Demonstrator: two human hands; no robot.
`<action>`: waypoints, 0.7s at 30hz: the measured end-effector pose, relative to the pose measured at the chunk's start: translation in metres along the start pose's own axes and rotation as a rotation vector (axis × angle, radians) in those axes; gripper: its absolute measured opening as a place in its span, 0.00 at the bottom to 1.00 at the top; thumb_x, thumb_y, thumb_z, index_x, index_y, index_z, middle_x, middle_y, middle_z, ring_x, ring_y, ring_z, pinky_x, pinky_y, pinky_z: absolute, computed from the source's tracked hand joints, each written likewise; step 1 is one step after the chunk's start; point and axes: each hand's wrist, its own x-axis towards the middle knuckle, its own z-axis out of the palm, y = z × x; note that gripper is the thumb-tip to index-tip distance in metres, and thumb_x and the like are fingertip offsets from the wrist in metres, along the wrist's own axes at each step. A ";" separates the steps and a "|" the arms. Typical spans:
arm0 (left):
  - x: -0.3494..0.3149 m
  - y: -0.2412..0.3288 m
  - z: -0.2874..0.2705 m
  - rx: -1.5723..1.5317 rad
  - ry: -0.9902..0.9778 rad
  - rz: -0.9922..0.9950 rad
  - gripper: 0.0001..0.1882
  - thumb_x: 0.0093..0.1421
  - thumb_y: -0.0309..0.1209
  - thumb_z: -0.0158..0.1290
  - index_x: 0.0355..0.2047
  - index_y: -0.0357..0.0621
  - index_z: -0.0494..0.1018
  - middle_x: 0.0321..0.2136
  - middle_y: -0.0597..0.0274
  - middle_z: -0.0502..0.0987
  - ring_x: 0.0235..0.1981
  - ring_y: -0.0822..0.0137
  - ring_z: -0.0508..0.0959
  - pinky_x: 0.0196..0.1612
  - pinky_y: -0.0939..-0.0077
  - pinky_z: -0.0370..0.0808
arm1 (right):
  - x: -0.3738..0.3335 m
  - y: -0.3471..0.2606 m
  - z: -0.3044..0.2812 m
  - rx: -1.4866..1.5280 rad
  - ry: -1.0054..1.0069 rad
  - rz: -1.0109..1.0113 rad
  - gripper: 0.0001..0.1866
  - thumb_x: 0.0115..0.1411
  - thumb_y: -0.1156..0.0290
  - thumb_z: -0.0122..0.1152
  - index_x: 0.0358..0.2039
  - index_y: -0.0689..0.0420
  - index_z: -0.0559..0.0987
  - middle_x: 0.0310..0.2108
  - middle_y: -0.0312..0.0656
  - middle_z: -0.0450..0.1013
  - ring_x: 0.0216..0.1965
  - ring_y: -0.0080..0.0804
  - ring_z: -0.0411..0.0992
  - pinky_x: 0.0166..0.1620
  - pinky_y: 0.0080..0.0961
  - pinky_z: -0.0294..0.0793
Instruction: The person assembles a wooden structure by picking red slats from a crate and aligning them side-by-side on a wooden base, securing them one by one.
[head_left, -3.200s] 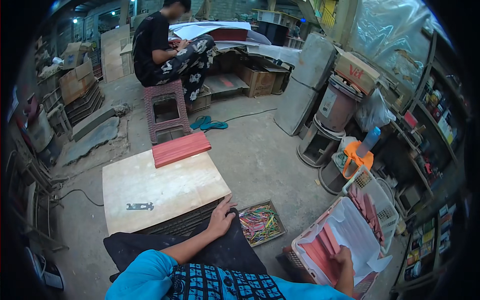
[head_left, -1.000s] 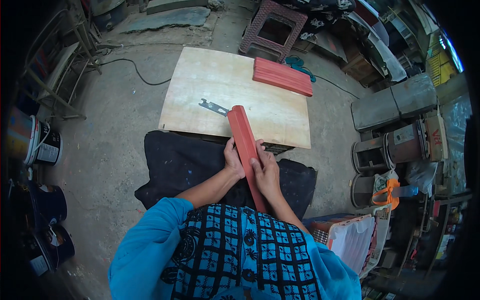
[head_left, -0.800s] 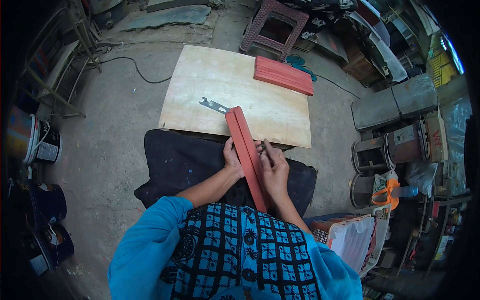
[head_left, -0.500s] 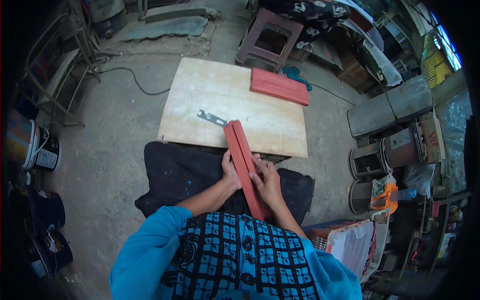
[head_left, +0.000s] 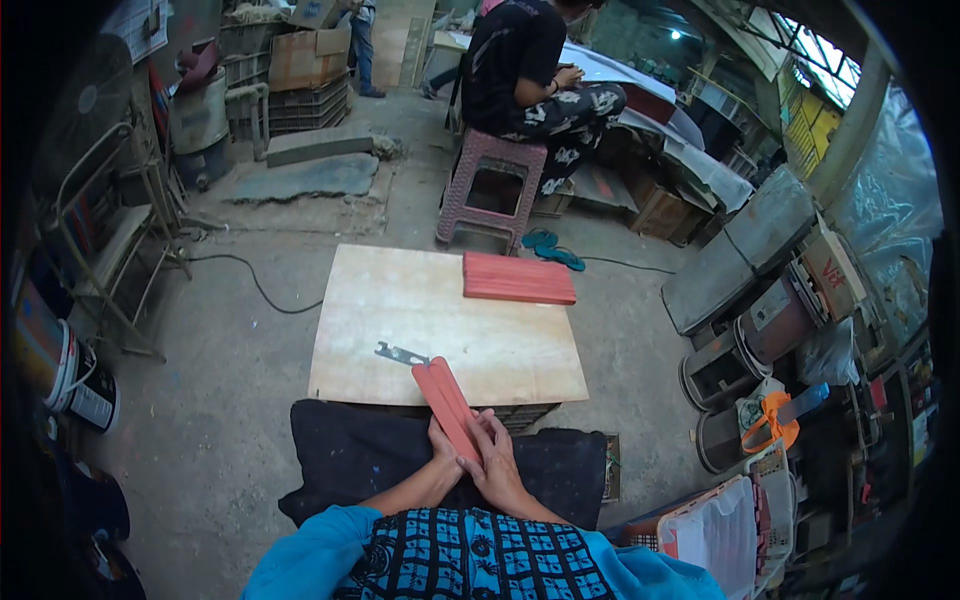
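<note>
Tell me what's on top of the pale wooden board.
A row of long red strips and a flat grey metal tool; the held red strips hide part of the board behind them.

Up on the person's head, the fisheye camera looked down and forward over the blue shirt [head_left: 475, 555], the left hand [head_left: 445, 445] and right hand [head_left: 495, 458] near below it, the pale board [head_left: 400, 300] beyond, the stool [head_left: 505, 153] farther off.

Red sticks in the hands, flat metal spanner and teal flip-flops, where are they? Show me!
Red sticks [head_left: 441, 404]: head view, left stick's upper face.
Flat metal spanner [head_left: 401, 353]: head view, middle of its body.
Teal flip-flops [head_left: 559, 258]: head view, top of the nearer one.
</note>
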 end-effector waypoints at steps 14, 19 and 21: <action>-0.011 0.017 0.047 0.328 0.055 0.256 0.26 0.60 0.46 0.33 0.50 0.40 0.63 0.50 0.57 0.68 0.51 0.62 0.67 0.51 0.65 0.64 | 0.079 0.040 -0.068 0.429 -0.176 0.300 0.42 0.39 0.61 0.70 0.53 0.67 0.63 0.47 0.54 0.68 0.49 0.41 0.67 0.53 0.29 0.63; -0.003 0.035 0.033 0.759 0.111 0.558 0.22 0.58 0.37 0.37 0.52 0.43 0.62 0.53 0.60 0.63 0.58 0.63 0.58 0.55 0.66 0.57 | 0.148 0.116 -0.094 -0.093 -0.172 0.004 0.41 0.34 0.66 0.70 0.52 0.58 0.63 0.44 0.50 0.66 0.47 0.48 0.64 0.51 0.37 0.62; 0.002 0.038 0.031 0.832 0.130 0.591 0.23 0.57 0.35 0.38 0.52 0.41 0.62 0.53 0.58 0.63 0.58 0.62 0.58 0.56 0.67 0.57 | 0.157 0.147 -0.083 -0.240 -0.267 0.049 0.41 0.35 0.68 0.69 0.53 0.53 0.63 0.45 0.47 0.66 0.48 0.46 0.63 0.52 0.37 0.60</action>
